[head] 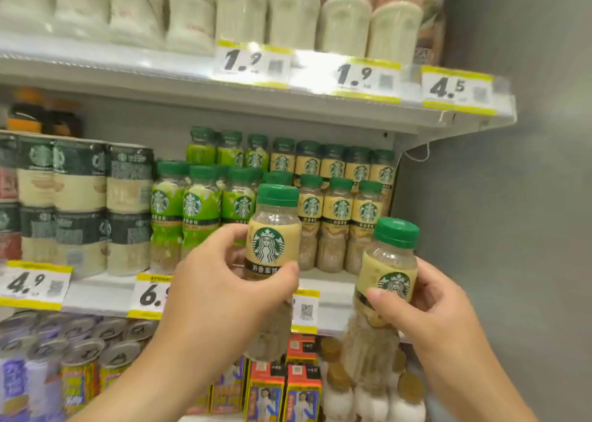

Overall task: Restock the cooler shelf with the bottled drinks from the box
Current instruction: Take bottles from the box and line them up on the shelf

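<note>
My left hand (224, 287) grips a green-capped coffee bottle with a cream label (272, 229), held upright in front of the middle cooler shelf (105, 290). A second, matching bottle (389, 261) is held by my right hand (439, 309), tilted slightly left and lower, near the shelf's right end. Both bottles hang just in front of the rows of same cream-label bottles (339, 210) standing on that shelf. The box is out of view.
Green-label bottles (195, 203) stand left of the cream ones, stacked cans (80, 203) further left. White bottles (294, 14) fill the upper shelf. Cans (77, 351), cartons (282, 386) and gold-capped bottles (378, 396) sit below. A grey side wall (512, 197) closes the right.
</note>
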A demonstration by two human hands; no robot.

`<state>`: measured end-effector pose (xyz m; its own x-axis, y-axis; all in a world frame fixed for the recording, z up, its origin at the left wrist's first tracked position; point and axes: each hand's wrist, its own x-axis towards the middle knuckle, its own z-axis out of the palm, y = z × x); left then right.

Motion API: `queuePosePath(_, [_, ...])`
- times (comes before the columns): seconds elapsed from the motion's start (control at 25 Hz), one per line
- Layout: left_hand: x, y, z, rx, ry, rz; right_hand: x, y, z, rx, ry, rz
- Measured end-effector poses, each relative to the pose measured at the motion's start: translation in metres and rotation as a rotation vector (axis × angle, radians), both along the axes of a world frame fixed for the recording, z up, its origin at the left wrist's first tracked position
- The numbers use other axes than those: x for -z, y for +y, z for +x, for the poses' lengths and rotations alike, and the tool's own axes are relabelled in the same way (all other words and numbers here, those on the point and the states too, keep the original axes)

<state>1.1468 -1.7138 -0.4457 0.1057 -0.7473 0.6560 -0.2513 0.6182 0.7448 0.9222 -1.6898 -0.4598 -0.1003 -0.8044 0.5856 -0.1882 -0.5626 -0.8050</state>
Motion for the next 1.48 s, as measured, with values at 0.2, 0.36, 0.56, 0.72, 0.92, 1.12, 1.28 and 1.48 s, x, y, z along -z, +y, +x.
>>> queuePosePath(0.2, [-0.044, -0.029, -0.038, -0.061, -0.018, -0.069, -0.051, -0.025, -0.027, 0.199, -0.122, -0.119])
queuePosePath(0.36, [-0.045, -0.056, -0.053, -0.172, -0.049, -0.041, -0.060, -0.063, -0.040, 0.349, -0.108, -0.105])
queuePosePath(0.56, [-0.026, -0.069, -0.067, -0.289, -0.084, -0.016, -0.032, -0.104, -0.051, 0.426, -0.154, -0.005])
queuePosePath(0.72, [-0.011, -0.074, -0.074, -0.380, -0.113, 0.005, -0.014, -0.119, -0.062, 0.448, -0.164, 0.028])
queuePosePath(0.92, [-0.002, -0.079, -0.077, -0.421, -0.161, -0.029, -0.013, -0.125, -0.064, 0.417, -0.133, 0.046])
queuePosePath(1.12, [0.004, -0.080, -0.078, -0.435, -0.139, 0.001, -0.013, -0.123, -0.067, 0.395, -0.132, 0.094])
queuePosePath(1.28, [0.019, -0.077, -0.076, -0.415, -0.129, 0.039, -0.008, -0.118, -0.072, 0.410, 0.025, 0.188])
queuePosePath(1.48, [0.033, -0.079, -0.071, -0.403, -0.138, 0.055, -0.010, -0.125, -0.074, 0.472, 0.058, 0.260])
